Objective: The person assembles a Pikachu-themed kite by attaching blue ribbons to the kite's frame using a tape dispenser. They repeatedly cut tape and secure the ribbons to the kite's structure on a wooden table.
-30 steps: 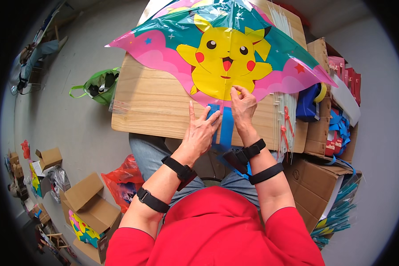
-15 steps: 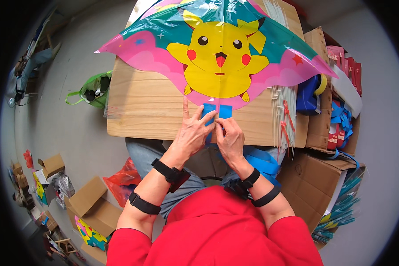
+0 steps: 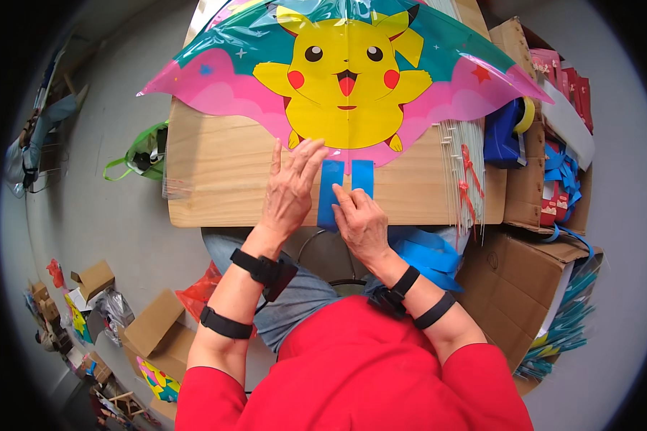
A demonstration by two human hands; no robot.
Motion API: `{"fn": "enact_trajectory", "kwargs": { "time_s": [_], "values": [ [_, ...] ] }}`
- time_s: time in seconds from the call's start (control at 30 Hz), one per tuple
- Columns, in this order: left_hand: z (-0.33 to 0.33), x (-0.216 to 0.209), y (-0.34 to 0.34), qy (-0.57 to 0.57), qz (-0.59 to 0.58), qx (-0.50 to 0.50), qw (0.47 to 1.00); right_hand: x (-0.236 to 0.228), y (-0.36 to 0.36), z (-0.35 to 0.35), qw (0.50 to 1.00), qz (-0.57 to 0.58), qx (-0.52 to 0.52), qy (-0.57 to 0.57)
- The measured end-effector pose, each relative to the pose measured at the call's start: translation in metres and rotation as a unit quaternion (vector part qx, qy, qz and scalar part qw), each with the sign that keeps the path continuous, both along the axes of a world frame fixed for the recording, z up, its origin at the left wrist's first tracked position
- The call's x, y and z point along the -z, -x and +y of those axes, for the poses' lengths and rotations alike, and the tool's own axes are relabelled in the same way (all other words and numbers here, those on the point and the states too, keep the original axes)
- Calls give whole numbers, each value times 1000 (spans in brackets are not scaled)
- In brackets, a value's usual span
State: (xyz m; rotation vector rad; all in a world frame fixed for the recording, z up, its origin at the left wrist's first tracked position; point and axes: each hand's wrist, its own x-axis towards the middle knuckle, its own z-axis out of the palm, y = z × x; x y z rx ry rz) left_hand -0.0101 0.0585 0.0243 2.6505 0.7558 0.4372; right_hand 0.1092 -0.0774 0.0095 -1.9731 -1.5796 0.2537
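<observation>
A pink and green plastic kite (image 3: 456,115) with a yellow cartoon figure lies across the wooden table (image 3: 230,172). Two blue ribbon strips hang at its lower edge: a longer left strip (image 3: 329,179) reaching past the table's front edge, and a right strip (image 3: 363,172) whose lower part is behind my hand. My left hand (image 3: 290,183) is open, palm down, its fingers stretched toward the kite's lower edge. The bent fingers of my right hand (image 3: 363,223) are closed at the right edge of the left strip; the exact pinch is partly hidden.
Thin white rods (image 3: 456,172) with red ties lie on the table's right side. Beside them stand a blue tape dispenser (image 3: 503,136) and cardboard boxes (image 3: 510,287). Loose blue ribbon (image 3: 431,258) lies by my right leg. A green bag (image 3: 147,151) is left of the table.
My left hand has come off the blue strips and moved left, fingers spread. My right hand has shifted slightly down to the left strip. The kite appears a little higher in view.
</observation>
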Motion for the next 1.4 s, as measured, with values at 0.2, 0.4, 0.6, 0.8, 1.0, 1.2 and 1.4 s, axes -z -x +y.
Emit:
{"fn": "enact_trajectory", "kwargs": {
  "time_s": [0.2, 0.4, 0.6, 0.8, 1.0, 1.2, 1.4],
  "values": [
    [32, 20, -13, 3, 11, 41, 999, 8, 6, -5, 997, -69, -41, 11],
    [31, 22, -13, -7, 34, 24, 999, 10, 9, -6, 996, -77, -42, 18],
    [31, 19, -16, -12, 30, 16, 999, 10, 8, -4, 995, -89, -47, 14],
    [31, 17, -17, 98, -4, -11, 995, 4, 10, -3, 994, -97, -40, 15],
    [32, 25, -16, 106, -80, -10, 991, -12, -4, 1, 994, -104, -4, -14],
    [38, 33, -18, 43, -78, -11, 996, -26, -4, -2, 996, -66, -54, -18],
    [47, 35, -14, 70, -101, -8, 992, -33, -11, 9, 996, 71, 61, 16]
  ]
}}
